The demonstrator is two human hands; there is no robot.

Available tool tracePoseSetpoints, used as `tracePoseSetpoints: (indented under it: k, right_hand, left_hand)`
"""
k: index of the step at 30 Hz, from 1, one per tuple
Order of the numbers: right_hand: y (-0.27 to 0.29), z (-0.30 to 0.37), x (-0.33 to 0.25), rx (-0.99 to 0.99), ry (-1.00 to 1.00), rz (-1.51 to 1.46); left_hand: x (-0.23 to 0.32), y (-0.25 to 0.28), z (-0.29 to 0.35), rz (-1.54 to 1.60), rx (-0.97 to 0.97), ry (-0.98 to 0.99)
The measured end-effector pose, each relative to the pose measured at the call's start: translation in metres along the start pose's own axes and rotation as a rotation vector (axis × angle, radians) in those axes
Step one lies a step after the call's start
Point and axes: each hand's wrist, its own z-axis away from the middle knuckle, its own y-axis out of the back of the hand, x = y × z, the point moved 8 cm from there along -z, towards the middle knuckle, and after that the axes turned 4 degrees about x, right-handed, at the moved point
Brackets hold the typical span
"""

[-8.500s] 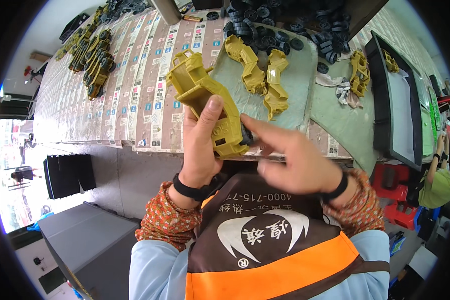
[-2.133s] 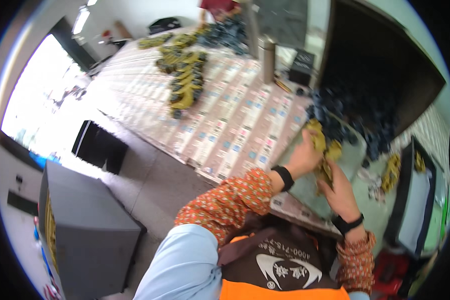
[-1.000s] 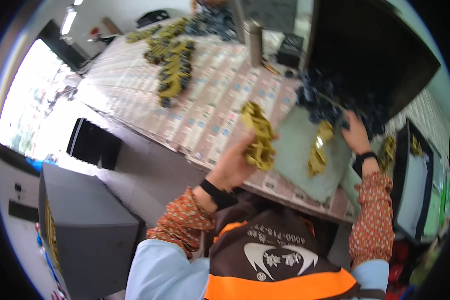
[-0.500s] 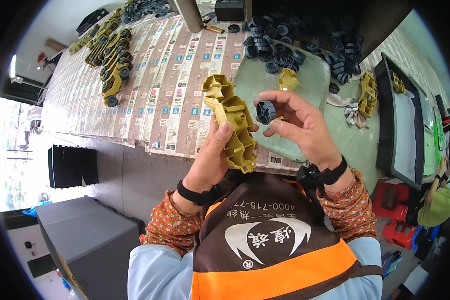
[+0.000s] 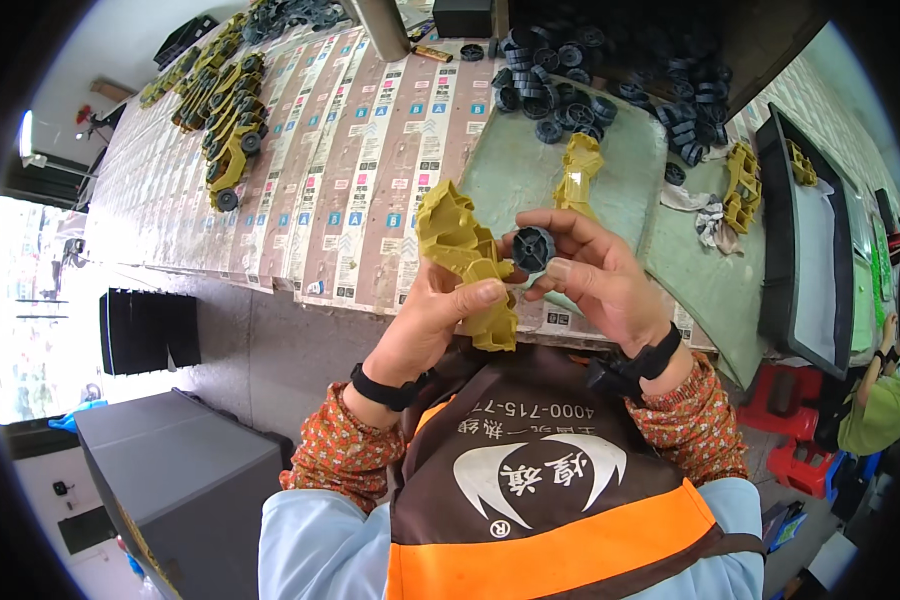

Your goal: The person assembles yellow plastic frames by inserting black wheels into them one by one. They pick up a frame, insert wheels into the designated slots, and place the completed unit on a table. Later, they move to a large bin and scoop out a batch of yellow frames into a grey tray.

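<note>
My left hand is closed around a mustard-yellow plastic toy vehicle body, held tilted above the table's front edge. Between the thumb and fingers of my right hand is a dark grey toy wheel, its spoked face showing. The wheel is close beside the body's right side; whether they touch I cannot tell. Another yellow body lies on the greenish mat just beyond my right hand.
Loose dark wheels are heaped at the back of the mat. Yellow bodies with wheels stand in rows at far left. Right are another body, a rag and a black tray. A metal post rises at the back.
The yellow body in my left hand has turned, its hollow side no longer facing up. The wheel in my right hand has moved slightly down and now shows its spoked face.
</note>
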Motion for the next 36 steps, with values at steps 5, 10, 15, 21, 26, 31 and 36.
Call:
tracePoseSetpoints:
  k: [5, 10, 15, 21, 26, 31, 36]
  right_hand:
    - [0.002, 0.001, -0.002, 0.052, 0.100, 0.162]
    - [-0.006, 0.006, -0.013, 0.135, 0.275, 0.362]
    - [-0.021, 0.010, -0.025, 0.161, 0.470, 0.645]
    - [-0.020, 0.012, -0.013, 0.208, 0.413, 0.642]
    - [-0.008, 0.010, 0.002, 0.242, 0.306, 0.381]
    - [-0.004, 0.011, 0.006, 0.241, 0.279, 0.344]
    - [-0.005, 0.012, 0.004, 0.228, 0.275, 0.353]
  left_hand:
    - [0.003, 0.012, 0.006, -0.046, 0.181, -0.052]
    - [0.007, 0.004, 0.008, -0.020, 0.177, 0.029]
    - [0.007, 0.007, 0.006, -0.317, 0.163, -0.065]
    - [0.020, -0.003, 0.010, -0.373, 0.201, -0.161]
    - [0.014, -0.009, 0.012, -0.301, 0.180, -0.164]
    - [0.013, -0.013, 0.015, -0.412, 0.180, -0.210]
    - [0.013, -0.014, 0.017, -0.376, 0.187, -0.202]
